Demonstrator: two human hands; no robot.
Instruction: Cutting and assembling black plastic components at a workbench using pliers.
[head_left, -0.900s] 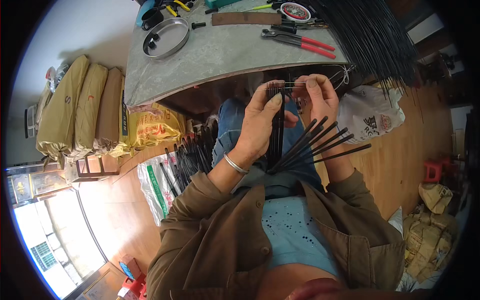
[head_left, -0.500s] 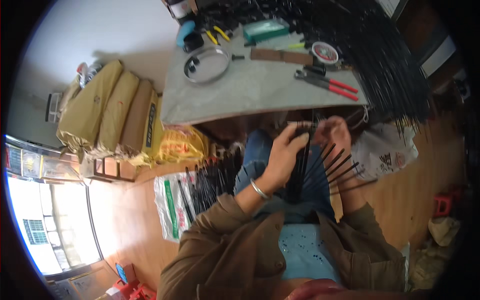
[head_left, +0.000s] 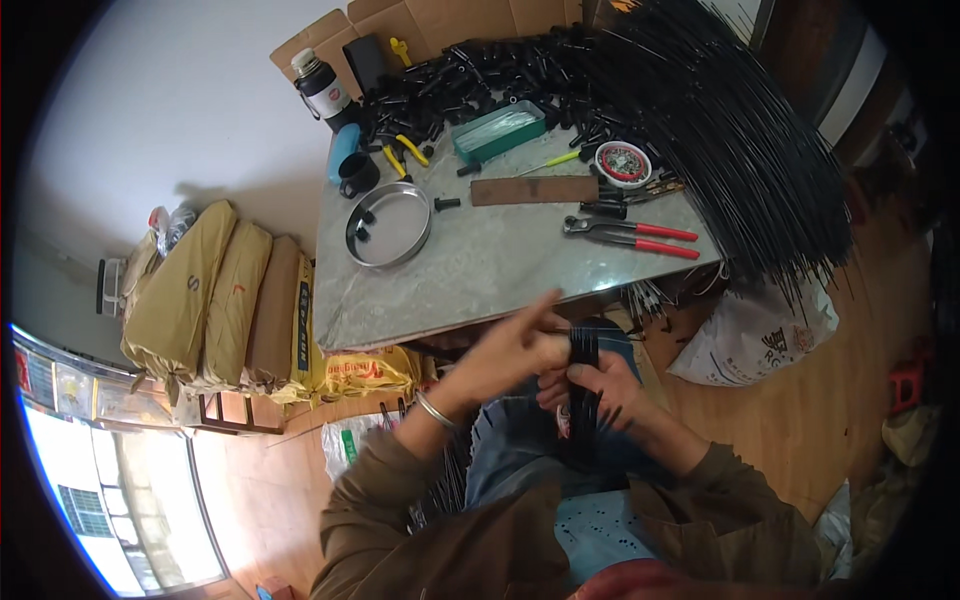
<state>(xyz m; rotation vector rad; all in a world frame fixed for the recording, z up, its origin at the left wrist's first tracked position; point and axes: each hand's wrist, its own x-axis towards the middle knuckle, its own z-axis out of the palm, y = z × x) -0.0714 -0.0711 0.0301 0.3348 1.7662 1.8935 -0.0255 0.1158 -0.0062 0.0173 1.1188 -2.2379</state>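
Note:
A bundle of thin black cables [head_left: 584, 347] stands upright over my lap, its lower part blending into the dark clothing. Wrapped round its middle is my right hand [head_left: 605, 385], with the thumb across the front. My left hand [head_left: 515, 350] is against the bundle's left side, slightly blurred. One of its fingers stretches upward while the others curl in at the bundle; what they pinch is hidden. Beside my left leg, more black lengths [head_left: 447, 480] lie on a white and green plastic bag [head_left: 340, 450], partly covered by my left sleeve.
Ahead is a grey table [head_left: 480, 260] with red-handled pliers [head_left: 630, 237], a round metal tray [head_left: 390, 225], a brown bar [head_left: 535, 190] and a green box [head_left: 500, 133]. A big sheaf of black cables [head_left: 740, 150] overhangs its right edge. A white sack [head_left: 755, 335] sits below.
My right hand, raised and apart from the bundle before, now grips it. My left hand has shifted from holding the bundle to its left side. The view has tilted, showing more tabletop.

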